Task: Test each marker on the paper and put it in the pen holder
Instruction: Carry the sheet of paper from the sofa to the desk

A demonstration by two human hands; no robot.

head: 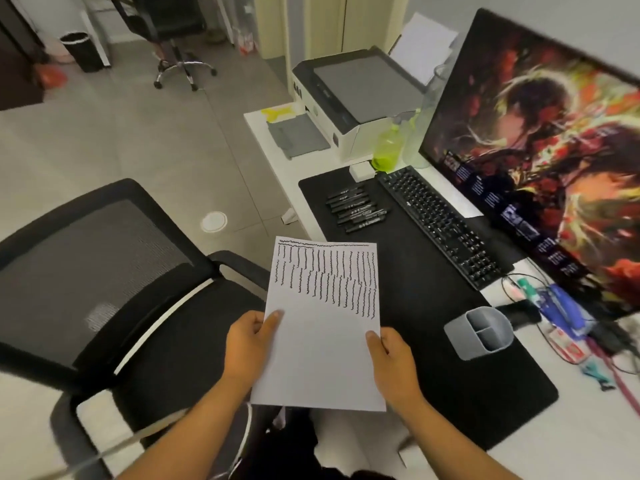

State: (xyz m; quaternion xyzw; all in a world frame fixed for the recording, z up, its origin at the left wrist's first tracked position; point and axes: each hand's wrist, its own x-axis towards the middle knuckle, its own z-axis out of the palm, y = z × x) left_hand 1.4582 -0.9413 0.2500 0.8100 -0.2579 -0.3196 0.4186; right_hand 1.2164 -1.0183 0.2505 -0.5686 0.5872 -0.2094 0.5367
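You are at the setup step: you hold the paper in the air in front of you, over the near edge of the black desk mat, and no marker is in hand yet. Your left hand pinches the sheet's left edge with the thumb on top, and your right hand pinches the right edge the same way; the fingers underneath are hidden by the sheet. Its upper half already carries rows of black squiggles, so the bare lower half is likely where the tests belong. The markers lie in a row on the mat beside the keyboard, and the grey pen holder stands well apart to the right. Next you probably lay the sheet flat, then reach for a marker. Whether the markers are capped is too small to tell.
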